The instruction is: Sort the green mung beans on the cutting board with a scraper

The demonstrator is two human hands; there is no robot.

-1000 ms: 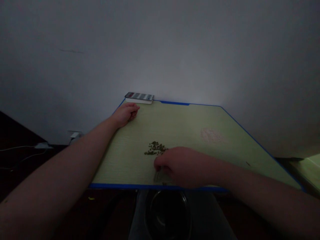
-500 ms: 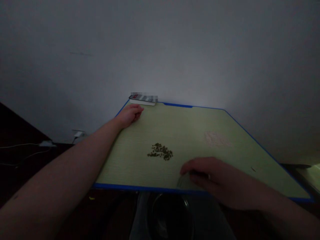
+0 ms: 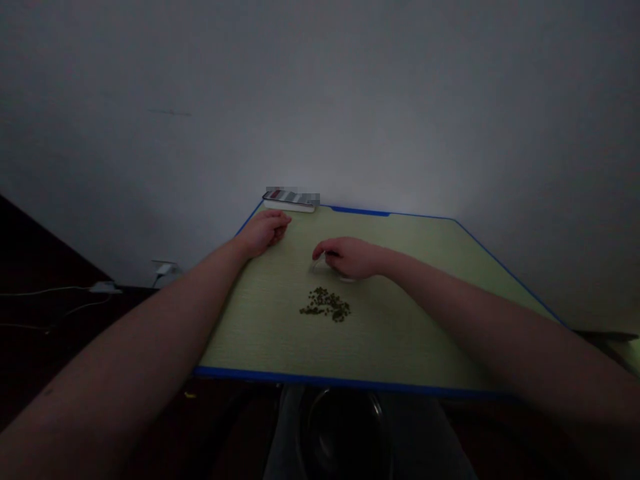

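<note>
My left hand (image 3: 266,231) rests on the far left part of the table (image 3: 260,333), its fingers curled closed and nothing visible in them. Just beyond it lies a flat phone-like item (image 3: 289,201) on a white base. Over the middle of the table, my right hand (image 3: 345,256) curls its fingers around a small see-through object (image 3: 315,265). A pale edge shows under the palm, but its kind cannot be made out. Nearer to me than that hand, a loose cluster of small dark greenish-brown bits (image 3: 327,305) is scattered on the tabletop.
Blue edging (image 3: 350,383) runs round the pale green table. A grey wall (image 3: 400,113) stands behind it. Below the front edge is a dark round shiny vessel (image 3: 345,433) between my legs. A white plug (image 3: 163,270) and cables are at the left.
My right hand has moved from the front edge up and left, past the cluster, carrying the clear object. Its forearm now covers the pale patch on the right. My left hand stays put.
</note>
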